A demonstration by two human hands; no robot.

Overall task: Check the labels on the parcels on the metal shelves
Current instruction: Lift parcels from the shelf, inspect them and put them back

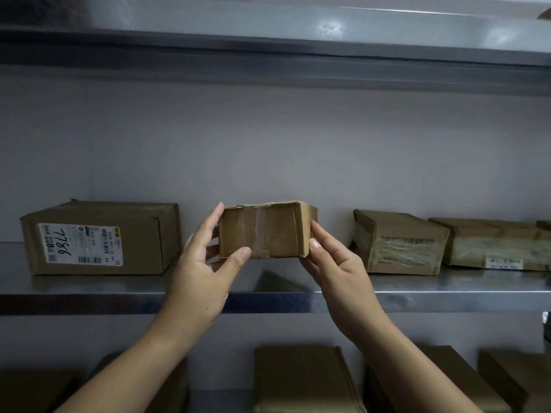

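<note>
A small brown cardboard parcel (265, 231) with clear tape down its front is held just above the middle metal shelf (89, 287). My left hand (202, 263) grips its left end, thumb on the front and fingers behind. At the parcel's right edge my right hand (334, 263) pinches the lower corner. The face turned to me bears no label. To the left a bigger parcel (101, 238) carries a white label (80, 244) with "7786" handwritten on it.
Right of the held parcel lie a taped box (399, 242) with printed text and a flatter one (492, 244) with a small barcode sticker. Several more boxes (304, 380) sit on the shelf below. Another metal shelf (268, 40) runs overhead.
</note>
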